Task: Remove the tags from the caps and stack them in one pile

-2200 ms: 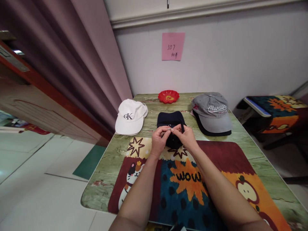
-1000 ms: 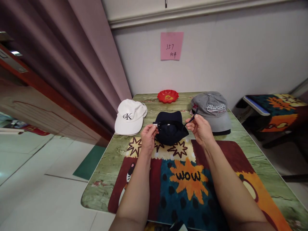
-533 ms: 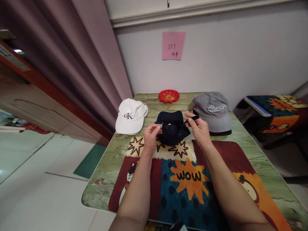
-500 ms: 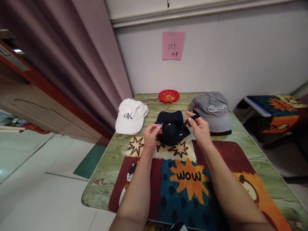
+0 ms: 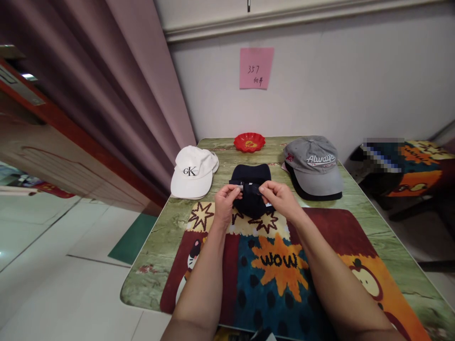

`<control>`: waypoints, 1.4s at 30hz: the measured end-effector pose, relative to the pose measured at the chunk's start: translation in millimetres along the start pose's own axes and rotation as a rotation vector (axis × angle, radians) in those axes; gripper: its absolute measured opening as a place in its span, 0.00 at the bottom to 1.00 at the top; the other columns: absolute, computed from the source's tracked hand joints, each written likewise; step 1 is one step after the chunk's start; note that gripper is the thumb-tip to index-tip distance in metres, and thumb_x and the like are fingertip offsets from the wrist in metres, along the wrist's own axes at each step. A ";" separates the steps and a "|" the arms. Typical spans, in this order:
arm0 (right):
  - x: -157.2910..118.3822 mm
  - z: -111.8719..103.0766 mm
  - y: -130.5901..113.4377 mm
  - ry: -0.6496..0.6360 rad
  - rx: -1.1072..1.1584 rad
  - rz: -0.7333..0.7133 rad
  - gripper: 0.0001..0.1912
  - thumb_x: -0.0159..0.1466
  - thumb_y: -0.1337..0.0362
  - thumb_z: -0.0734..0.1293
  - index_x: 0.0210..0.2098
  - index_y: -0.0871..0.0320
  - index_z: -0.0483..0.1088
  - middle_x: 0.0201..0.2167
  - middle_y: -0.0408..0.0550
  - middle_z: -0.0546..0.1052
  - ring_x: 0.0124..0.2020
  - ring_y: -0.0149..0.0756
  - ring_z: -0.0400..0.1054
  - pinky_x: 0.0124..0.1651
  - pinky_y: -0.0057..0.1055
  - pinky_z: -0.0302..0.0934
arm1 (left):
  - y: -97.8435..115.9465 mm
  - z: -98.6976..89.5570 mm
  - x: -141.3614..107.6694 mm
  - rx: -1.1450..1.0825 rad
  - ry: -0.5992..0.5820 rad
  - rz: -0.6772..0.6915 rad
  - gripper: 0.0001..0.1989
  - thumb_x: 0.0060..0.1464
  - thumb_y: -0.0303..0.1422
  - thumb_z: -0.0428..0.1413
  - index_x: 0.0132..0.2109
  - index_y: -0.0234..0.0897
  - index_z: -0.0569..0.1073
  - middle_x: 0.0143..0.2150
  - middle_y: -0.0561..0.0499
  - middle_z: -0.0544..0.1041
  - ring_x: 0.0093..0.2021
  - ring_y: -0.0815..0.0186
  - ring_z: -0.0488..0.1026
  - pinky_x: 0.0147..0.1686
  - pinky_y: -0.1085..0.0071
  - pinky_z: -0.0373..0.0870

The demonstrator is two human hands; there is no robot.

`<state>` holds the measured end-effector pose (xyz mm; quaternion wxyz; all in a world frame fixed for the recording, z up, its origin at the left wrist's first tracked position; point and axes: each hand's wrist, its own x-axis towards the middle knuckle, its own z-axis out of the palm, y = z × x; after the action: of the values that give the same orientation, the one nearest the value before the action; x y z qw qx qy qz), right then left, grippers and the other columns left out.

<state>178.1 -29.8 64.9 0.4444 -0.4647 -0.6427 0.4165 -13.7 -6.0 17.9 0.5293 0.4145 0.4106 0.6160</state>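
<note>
- The head view looks from the wearer's head, above the near side of the bench (image 5: 149,265) (the forearms (image 5: 204,270) come in from the bottom edge).
- It faces forward and steeply down, meeting the wall (image 5: 320,85) beyond.
- The left hand (image 5: 227,201), right hand (image 5: 280,199) and dark cap (image 5: 250,174) fall near mid-picture, close enough to show separate fingers.
- The field is wide: curtain (image 5: 142,71) and floor (image 5: 71,284) at picture left, patterned seat (image 5: 419,166) at right.

The left hand (image 5: 223,203) partly hides the dark cap (image 5: 251,173)'s clasp (image 5: 241,188). The left forearm (image 5: 204,274) covers some of the cat print (image 5: 192,253). Pixelation blurs one corner of the side table (image 5: 423,166).
</note>
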 end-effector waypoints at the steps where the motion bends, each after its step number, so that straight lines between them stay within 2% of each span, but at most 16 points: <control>1: 0.2 5.3 1.6 0.025 -0.057 -0.020 0.21 0.67 0.48 0.63 0.25 0.56 0.68 0.19 0.41 0.70 0.21 0.29 0.58 0.26 0.28 0.51 | 0.5 1.0 -0.7 0.003 -0.009 -0.002 0.11 0.46 0.36 0.68 0.34 0.35 0.79 0.30 0.51 0.78 0.29 0.70 0.74 0.33 0.72 0.73; 7: -1.3 30.8 10.1 0.199 -0.224 -0.050 0.14 0.67 0.53 0.63 0.30 0.54 0.70 0.21 0.41 0.73 0.23 0.32 0.65 0.30 0.29 0.54 | 1.4 5.3 -3.1 -0.040 -0.032 -0.035 0.11 0.45 0.36 0.68 0.34 0.34 0.79 0.30 0.52 0.78 0.28 0.70 0.75 0.32 0.72 0.75; 13: -0.5 33.5 16.8 0.286 -0.265 -0.060 0.11 0.68 0.56 0.62 0.34 0.55 0.70 0.24 0.42 0.77 0.25 0.34 0.69 0.33 0.29 0.56 | 0.0 7.0 -4.8 -0.050 -0.062 -0.069 0.12 0.45 0.36 0.68 0.34 0.33 0.78 0.30 0.52 0.77 0.29 0.70 0.75 0.32 0.73 0.76; 27: -2.5 38.1 18.5 0.304 -0.376 -0.096 0.09 0.68 0.58 0.62 0.35 0.54 0.71 0.27 0.43 0.79 0.26 0.35 0.71 0.34 0.29 0.56 | -1.6 7.3 -5.9 -0.040 -0.096 -0.070 0.12 0.47 0.37 0.68 0.35 0.33 0.78 0.30 0.52 0.78 0.30 0.70 0.76 0.32 0.73 0.77; 42: -2.0 33.7 17.8 0.228 -0.332 -0.063 0.11 0.67 0.57 0.63 0.32 0.54 0.72 0.25 0.42 0.78 0.24 0.32 0.67 0.31 0.28 0.54 | -3.3 7.5 -5.8 -0.033 -0.100 -0.089 0.13 0.46 0.37 0.68 0.36 0.34 0.78 0.30 0.52 0.78 0.28 0.70 0.76 0.32 0.71 0.78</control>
<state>150.2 -31.9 38.9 0.4446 -0.5554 -0.6623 0.2353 -5.0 -10.9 16.8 0.5828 0.4172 0.3917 0.5770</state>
